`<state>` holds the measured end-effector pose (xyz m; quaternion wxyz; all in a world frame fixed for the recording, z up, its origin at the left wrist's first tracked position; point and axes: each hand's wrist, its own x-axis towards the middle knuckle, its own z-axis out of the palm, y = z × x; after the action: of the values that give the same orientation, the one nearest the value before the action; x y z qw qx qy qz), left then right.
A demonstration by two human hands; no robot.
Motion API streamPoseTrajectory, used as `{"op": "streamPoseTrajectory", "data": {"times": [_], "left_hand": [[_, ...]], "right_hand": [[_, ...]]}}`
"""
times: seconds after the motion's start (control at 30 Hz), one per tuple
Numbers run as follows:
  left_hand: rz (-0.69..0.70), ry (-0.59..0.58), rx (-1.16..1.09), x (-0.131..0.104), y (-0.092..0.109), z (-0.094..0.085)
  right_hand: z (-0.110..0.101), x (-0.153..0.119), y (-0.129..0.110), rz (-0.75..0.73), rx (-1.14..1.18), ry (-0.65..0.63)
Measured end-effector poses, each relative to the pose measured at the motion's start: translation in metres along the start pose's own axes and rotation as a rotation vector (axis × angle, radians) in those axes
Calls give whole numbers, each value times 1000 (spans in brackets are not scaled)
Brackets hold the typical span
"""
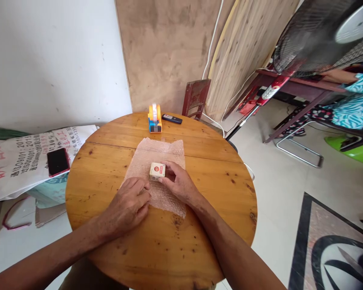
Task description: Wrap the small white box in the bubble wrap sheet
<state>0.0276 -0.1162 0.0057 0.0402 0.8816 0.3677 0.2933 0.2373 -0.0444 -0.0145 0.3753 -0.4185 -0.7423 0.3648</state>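
A small white cardboard box [157, 170] with red printing sits on a sheet of bubble wrap [163, 149] spread over the round wooden table [224, 177]. My right hand [180, 181] grips the box from its right side, thumb at the near edge and fingers behind. To the left of the box, my left hand [128, 203] has curled fingers closed at the near left edge of the bubble wrap, which it partly covers. Its fingertips are only partly visible.
An orange and blue tape dispenser [155, 119] and a dark phone-like device [172, 119] lie at the table's far side. A smartphone [58, 162] rests on white sacks at left. A fan [314, 36] stands right, near a seated person [353, 104].
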Motion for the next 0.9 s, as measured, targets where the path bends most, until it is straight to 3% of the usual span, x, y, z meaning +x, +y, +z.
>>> {"op": "streamPoseTrajectory", "data": {"times": [0.13,0.27,0.43,0.53,0.77,0.9], "left_hand": [[-18,0,-36,3,-3,-3],[-91,-13,-116,24,-12,-14],[-325,-150,-126,68,-30,-20],[-488,-206,-225,82,-42,-13],[-589,-131,-658,79,-58,9],[-611,-170,-763,78,-55,6]], "right_hand": [[-1,-1,-5,20,3,-37],[-9,-1,-13,122,138,-52],[-38,-2,-24,191,515,-45],[-46,-3,-28,211,489,-63],[-27,3,-19,408,403,145],[-33,1,-20,441,348,55]]}}
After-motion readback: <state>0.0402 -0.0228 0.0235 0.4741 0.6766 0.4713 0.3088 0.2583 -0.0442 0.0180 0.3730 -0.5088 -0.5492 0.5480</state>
